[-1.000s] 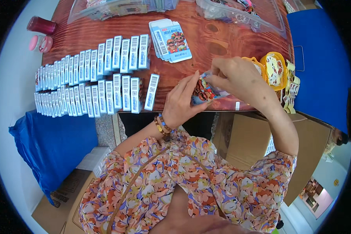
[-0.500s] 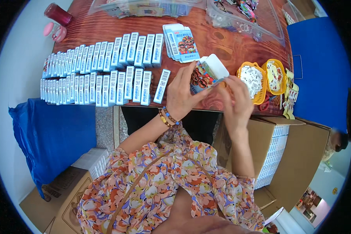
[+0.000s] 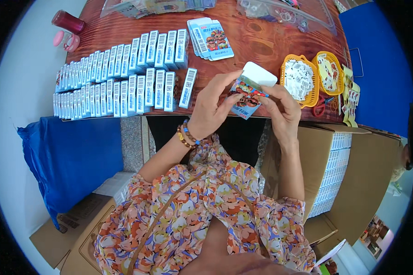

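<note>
There, my right hand (image 3: 282, 110) has come down from above the box (image 3: 245, 110) to its right edge, white flap (image 3: 260, 73) now showing; my left hand (image 3: 209, 109) has its thumb higher up the front.

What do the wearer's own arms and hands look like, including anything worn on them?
The left hand and right hand are ungloved. Beaded bracelets circle the left wrist, mostly brown with some blue beads and a yellow piece; no bracelet shows on the right wrist. Forearms emerge bare from loose floral sleeves in orange, white, yellow and purple.
</note>
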A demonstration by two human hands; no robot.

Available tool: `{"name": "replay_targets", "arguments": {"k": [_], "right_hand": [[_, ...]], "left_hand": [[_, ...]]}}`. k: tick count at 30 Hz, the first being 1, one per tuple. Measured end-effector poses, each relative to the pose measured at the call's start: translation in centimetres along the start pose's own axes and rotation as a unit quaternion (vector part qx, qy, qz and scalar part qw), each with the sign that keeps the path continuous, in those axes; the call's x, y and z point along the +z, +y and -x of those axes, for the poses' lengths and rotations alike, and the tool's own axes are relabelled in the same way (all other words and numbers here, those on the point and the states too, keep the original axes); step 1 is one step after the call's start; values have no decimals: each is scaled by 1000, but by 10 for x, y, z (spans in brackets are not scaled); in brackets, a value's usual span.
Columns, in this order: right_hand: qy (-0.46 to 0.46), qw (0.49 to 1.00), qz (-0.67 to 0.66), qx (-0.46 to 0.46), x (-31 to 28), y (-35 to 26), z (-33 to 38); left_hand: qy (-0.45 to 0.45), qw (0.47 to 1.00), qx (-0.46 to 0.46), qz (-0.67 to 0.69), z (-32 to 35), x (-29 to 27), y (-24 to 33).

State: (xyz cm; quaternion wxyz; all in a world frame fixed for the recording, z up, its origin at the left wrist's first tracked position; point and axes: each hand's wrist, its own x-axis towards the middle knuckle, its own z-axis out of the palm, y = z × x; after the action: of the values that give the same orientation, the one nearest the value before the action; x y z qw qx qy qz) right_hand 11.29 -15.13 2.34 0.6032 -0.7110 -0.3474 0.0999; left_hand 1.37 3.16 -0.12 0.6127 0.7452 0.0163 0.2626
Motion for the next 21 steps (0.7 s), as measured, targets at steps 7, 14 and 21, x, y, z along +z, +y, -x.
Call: {"name": "replay_targets", "arguments": {"k": [7,14,21], "right_hand": [[-55,998,-10,-8,-6,-8,-4],[-72,996,-37,40,-1,-13,5],[-72,988,-113,72,6,-18,4]], "left_hand": [[-32,998,-19,51,9,-10,3],[-92,987,-104,83,15,-18,7],[-64,989,-125,52,20,-18,19]]}}
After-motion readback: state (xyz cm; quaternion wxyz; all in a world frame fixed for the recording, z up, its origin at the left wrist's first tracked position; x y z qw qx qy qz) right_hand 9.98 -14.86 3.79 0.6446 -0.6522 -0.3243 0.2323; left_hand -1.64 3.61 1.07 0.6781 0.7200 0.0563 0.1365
